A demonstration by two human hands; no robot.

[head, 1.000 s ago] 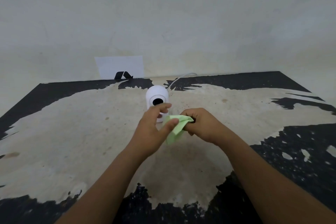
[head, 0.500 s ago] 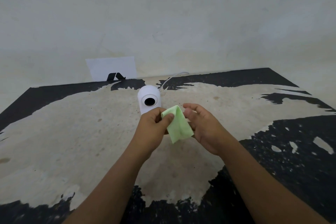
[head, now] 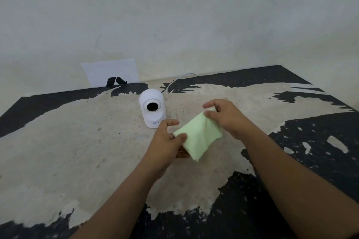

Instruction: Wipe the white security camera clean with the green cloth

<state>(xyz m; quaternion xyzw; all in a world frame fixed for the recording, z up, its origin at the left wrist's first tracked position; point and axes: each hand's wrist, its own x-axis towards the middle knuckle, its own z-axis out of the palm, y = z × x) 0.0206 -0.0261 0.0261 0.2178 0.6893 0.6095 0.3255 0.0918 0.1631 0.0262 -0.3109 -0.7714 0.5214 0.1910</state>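
The white security camera (head: pixel 152 108) stands upright on the worn table, its dark round lens facing me. A pale green cloth (head: pixel 200 136) is stretched in the air in front of it, to its right and nearer me. My left hand (head: pixel 167 142) pinches the cloth's near left corner between thumb and fingers. My right hand (head: pixel 223 115) pinches the far upper corner. Neither hand touches the camera; my left fingertips are just short of its base.
The table (head: pixel 77 151) has a beige top with black worn patches and meets a pale wall. A white cable (head: pixel 174 81) runs from the camera's back toward the wall. A white sheet with a black mark (head: pixel 112 72) leans on the wall behind.
The cloth went from bunched between both hands to spread out flat. My right hand let go for a moment, then took the far corner and moved right. The camera is now uncovered.
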